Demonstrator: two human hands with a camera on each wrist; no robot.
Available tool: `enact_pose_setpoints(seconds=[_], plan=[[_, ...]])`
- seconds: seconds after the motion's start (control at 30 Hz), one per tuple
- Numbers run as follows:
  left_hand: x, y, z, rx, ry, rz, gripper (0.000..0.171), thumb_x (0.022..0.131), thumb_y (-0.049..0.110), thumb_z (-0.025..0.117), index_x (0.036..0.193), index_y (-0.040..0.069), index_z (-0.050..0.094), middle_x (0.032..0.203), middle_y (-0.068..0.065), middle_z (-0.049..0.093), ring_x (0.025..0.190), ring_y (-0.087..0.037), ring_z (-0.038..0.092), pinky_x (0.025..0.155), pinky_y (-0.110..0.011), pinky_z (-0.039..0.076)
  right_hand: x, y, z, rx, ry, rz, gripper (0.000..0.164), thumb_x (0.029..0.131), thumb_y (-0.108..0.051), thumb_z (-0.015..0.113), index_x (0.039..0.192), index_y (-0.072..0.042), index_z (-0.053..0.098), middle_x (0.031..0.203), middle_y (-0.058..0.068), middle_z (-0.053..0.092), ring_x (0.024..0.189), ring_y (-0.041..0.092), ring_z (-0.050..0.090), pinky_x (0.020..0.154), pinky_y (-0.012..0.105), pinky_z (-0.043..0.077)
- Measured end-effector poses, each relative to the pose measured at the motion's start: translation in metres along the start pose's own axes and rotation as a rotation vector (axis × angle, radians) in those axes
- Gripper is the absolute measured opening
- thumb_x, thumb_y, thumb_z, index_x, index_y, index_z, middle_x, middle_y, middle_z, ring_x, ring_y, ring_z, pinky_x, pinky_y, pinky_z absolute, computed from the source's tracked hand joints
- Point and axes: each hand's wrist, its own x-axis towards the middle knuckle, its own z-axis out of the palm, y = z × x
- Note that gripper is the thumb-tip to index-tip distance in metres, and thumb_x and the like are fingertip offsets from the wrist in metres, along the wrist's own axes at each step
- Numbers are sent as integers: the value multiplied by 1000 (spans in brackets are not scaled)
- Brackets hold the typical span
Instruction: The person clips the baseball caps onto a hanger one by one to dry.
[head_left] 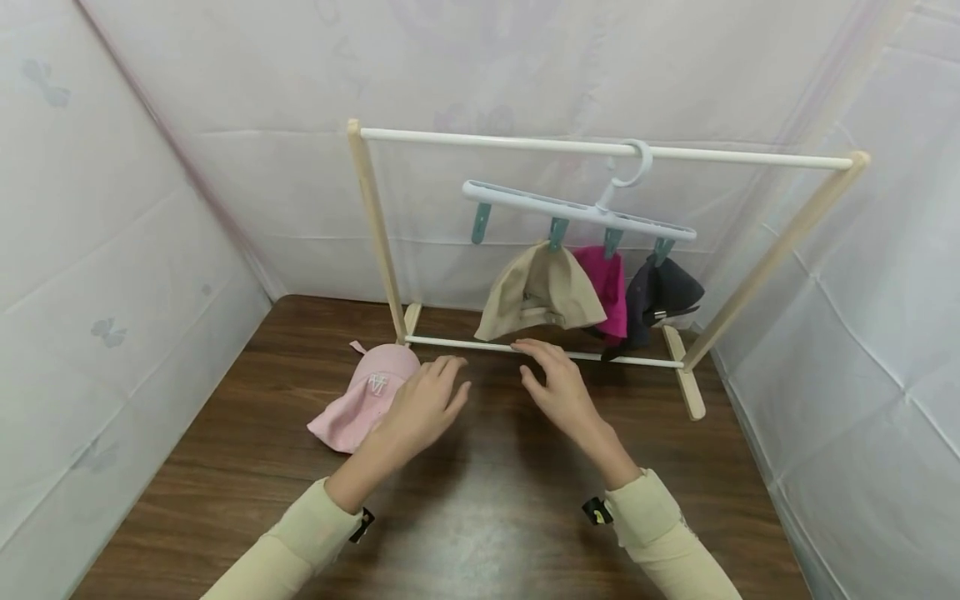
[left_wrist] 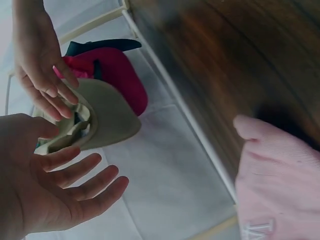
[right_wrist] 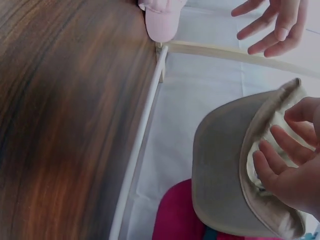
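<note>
Both hands are in the air over the table and hold nothing. My left hand (head_left: pixel 427 396), fingers loosely bent, is nearest a pink cap (head_left: pixel 367 400) that lies on the table and is partly covered by that hand in the head view. In front of the hanging caps is my right hand (head_left: pixel 558 387), its fingers relaxed. A beige cap (head_left: pixel 536 296) hangs by a teal clip (head_left: pixel 558 233) from a pale blue hanger (head_left: pixel 540 202). Beside it on the same hanger hang a magenta cap (head_left: pixel 611 287) and a dark cap (head_left: pixel 660 296). The leftmost clip (head_left: pixel 481 223) holds nothing.
A rack with a white top rail (head_left: pixel 487 142), wooden posts (head_left: pixel 378 233) and a white lower bar (head_left: pixel 457 342) stands at the back of the brown wooden table (head_left: pixel 480 517). White curtains (head_left: pixel 225 75) enclose the back and sides.
</note>
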Motion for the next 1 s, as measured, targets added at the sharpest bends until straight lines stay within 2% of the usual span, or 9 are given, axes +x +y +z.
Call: enact_pose_setpoints(seconds=[0.3,0.5,0.73,1.0], plan=[[-14,-8,3,18,-18,-50,31,102,26,60,126,6,64,118,-10,69,102,-32,66,80,-49,56,-5,-1,11,36,-27,-5,36,98,-4,65,133,-9,65,136,9,63,129,29,56,103,49,49],[-21,-14,4,33,-1,-53,30,100,23,64,123,4,65,115,-11,70,102,-33,67,80,-50,56,-11,-1,21,23,-91,4,35,99,-7,65,133,-11,66,137,7,63,128,28,56,102,48,50],[-25,-22,7,43,-8,-33,30,99,22,66,122,4,66,117,-13,70,109,-34,65,89,-51,54,-15,0,33,17,-174,11,34,100,-10,64,134,-11,65,139,8,61,128,27,56,102,46,50],[-29,-29,9,63,-10,-15,31,98,24,67,122,4,66,120,-12,69,118,-33,61,100,-53,48,-17,1,42,7,-212,-20,37,99,-12,67,135,-9,64,141,12,60,130,30,54,106,50,47]])
